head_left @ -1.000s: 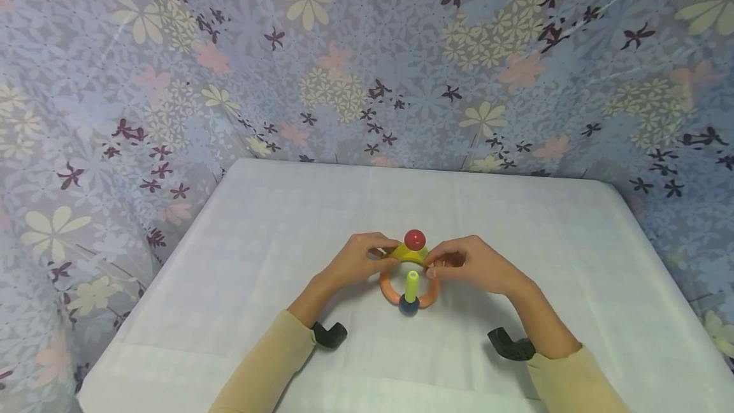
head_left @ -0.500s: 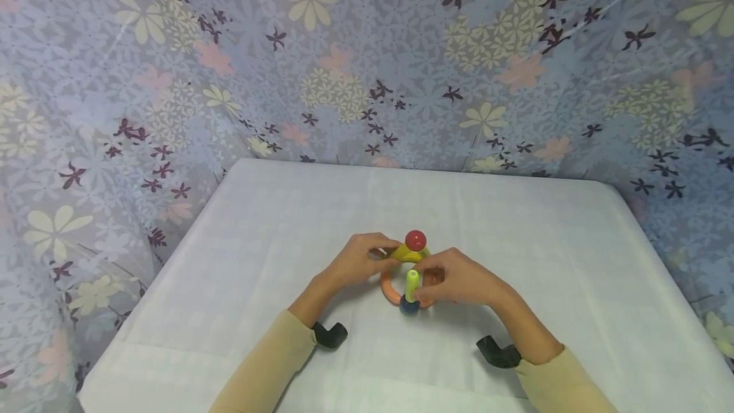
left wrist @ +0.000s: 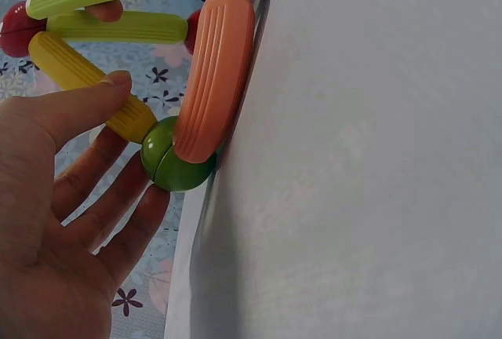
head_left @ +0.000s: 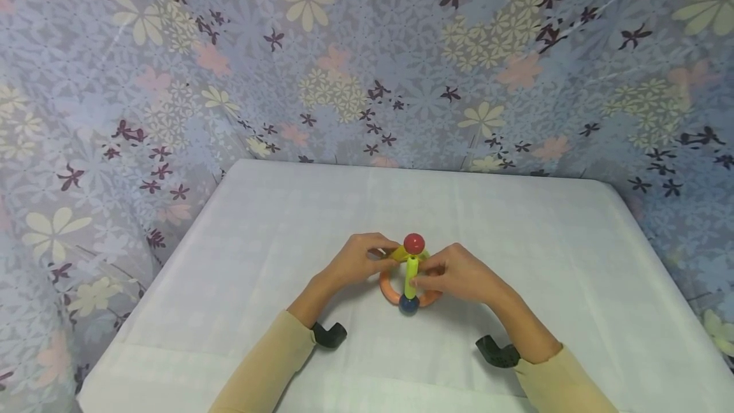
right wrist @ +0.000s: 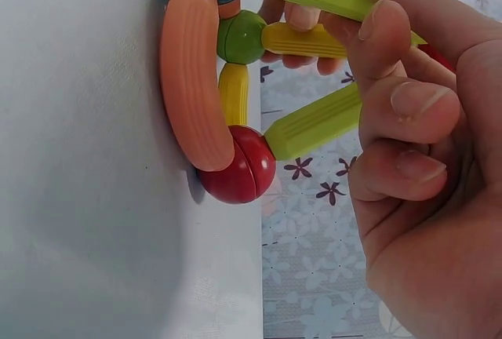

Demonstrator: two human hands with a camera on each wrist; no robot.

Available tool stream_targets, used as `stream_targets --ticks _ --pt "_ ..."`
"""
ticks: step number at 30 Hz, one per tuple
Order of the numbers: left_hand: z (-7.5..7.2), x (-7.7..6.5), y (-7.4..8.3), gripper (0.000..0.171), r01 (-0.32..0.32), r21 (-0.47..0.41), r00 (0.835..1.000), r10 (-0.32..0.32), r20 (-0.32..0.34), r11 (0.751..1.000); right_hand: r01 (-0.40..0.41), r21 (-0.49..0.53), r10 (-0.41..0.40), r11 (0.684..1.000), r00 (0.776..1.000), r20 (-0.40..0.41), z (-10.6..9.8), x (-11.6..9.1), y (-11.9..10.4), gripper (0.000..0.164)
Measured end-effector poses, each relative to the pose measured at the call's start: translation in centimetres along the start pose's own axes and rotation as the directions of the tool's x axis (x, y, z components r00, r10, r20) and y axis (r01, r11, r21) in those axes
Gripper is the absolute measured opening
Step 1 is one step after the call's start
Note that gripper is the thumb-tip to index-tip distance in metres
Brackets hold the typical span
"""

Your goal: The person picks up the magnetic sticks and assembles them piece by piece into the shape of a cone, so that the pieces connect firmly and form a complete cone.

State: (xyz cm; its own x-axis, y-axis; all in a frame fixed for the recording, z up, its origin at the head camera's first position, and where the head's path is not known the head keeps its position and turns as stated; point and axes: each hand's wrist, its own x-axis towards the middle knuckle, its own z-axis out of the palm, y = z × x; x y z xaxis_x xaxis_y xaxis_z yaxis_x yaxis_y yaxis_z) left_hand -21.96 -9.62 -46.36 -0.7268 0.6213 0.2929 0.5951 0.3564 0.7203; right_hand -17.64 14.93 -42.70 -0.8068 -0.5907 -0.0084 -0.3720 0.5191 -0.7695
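A magnetic-looking rod-and-ball frame stands on the table, its curved orange pieces (head_left: 389,289) forming a ring at the bottom. My left hand (head_left: 361,260) pinches the yellow rod (left wrist: 74,68) that rises from a green ball (left wrist: 171,168). Between thumb and fingers, my right hand (head_left: 461,275) pinches a lime rod (head_left: 411,280) rising from the dark blue ball (head_left: 409,304) at the near side. That rod's upper end is right at the red ball (head_left: 414,243) on top. Another lime rod (right wrist: 314,125) slants up from a lower red ball (right wrist: 245,168).
A white cloth covers the table (head_left: 298,209). Behind it hangs a flowered curtain (head_left: 367,69). Dark curved wrist mounts (head_left: 331,335) stick out near both sleeves, close over the cloth.
My right hand has moved from the ring's right side to the near lime rod and gripped it. The rod's upper end has tipped away toward the top red ball. The left hand stays put.
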Motion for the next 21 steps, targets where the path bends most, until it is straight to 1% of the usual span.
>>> stream_targets --ticks 9,17,21 --pt "-0.14 -0.12 0.16 0.03 0.011 -0.007 1.0 -0.011 -0.001 1.0 -0.04 0.003 0.04 0.999 0.999 0.002 -0.01 -0.06 -0.09 0.02" --pt "-0.18 -0.12 0.06 0.03 -0.009 -0.005 1.0 0.009 -0.002 1.0 -0.045 0.002 0.045 0.999 0.999 0.01 0.01 -0.07 -0.07 0.022" --pt "0.0 -0.08 -0.23 0.031 -0.012 -0.016 1.0 0.012 0.004 1.0 -0.05 -0.007 0.05 0.999 0.999 0.014 -0.19 -0.24 -0.03 0.019"
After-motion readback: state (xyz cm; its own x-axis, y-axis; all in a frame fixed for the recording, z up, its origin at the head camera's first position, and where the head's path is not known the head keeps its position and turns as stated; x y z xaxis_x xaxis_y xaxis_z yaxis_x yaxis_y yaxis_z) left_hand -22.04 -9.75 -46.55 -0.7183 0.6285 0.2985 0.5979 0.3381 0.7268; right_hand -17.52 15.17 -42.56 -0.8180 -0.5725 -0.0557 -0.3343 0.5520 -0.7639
